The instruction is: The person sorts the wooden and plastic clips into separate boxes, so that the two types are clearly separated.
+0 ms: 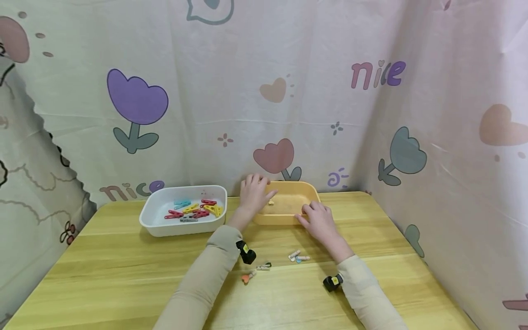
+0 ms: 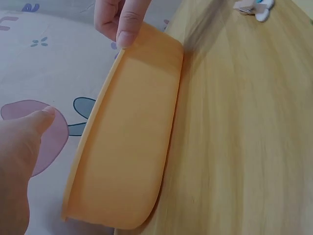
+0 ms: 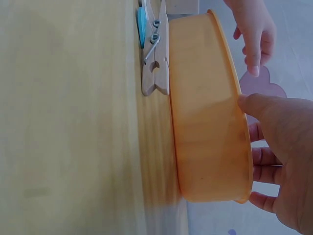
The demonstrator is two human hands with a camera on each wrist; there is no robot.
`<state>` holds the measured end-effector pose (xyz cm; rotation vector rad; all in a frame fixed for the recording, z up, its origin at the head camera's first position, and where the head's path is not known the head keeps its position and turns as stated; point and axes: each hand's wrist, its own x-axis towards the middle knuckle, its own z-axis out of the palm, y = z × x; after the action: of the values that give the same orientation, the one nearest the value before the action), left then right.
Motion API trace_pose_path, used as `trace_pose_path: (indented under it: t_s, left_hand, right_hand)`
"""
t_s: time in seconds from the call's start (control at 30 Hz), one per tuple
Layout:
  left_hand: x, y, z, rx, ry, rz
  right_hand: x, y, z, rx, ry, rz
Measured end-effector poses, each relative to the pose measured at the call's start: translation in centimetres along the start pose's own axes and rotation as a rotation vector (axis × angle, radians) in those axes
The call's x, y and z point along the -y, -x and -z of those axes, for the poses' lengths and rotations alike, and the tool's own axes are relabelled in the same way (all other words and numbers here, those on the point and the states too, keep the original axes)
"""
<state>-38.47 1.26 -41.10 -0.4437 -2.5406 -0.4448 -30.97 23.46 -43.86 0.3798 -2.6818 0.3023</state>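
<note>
- Right hand (image 1: 321,223) grips the near rim of the bin (image 1: 275,220); left hand (image 1: 253,196), thumb and fingers apart, at its left end.
- Wood-grain desk (image 1: 103,275) beneath the bin; printed cloth (image 1: 198,91) behind it.
- Clips (image 1: 304,258) before the bin.

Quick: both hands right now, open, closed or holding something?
Left hand: open, at the left end of the yellow bin; nothing seen in it.
Right hand: holding the yellow bin by its near rim.
</note>
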Motion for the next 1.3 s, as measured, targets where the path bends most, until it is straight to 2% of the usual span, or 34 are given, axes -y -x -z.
trace_pose_path:
  t_s: [0.2,0.4,0.63,0.8,1.03,1.3]
  left_hand:
    - [0.6,0.8,0.5,-0.033,-0.026,-0.058]
    - [1.1,1.6,1.5,-0.017,-0.041,-0.111]
    - [1.7,3.0,2.6,-0.035,-0.078,-0.242]
    - [2.3,3.8,3.3,-0.034,-0.116,-0.307]
    - [3.2,5.2,4.0,-0.103,-0.157,-0.428]
    - [3.6,6.7,5.2,-0.048,-0.191,-0.487]
  right_hand:
    - [0.0,0.0,0.0,-0.002,-0.005,0.005]
    - [-0.1,0.0,0.0,0.004,-0.013,-0.003]
    - [-0.1,-0.1,0.0,0.000,-0.009,0.005]
    - [-0.1,0.0,0.1,-0.002,-0.007,0.005]
    - [0.0,0.0,0.2,0.002,-0.005,0.003]
    - [0.0,0.0,0.1,-0.002,-0.006,0.002]
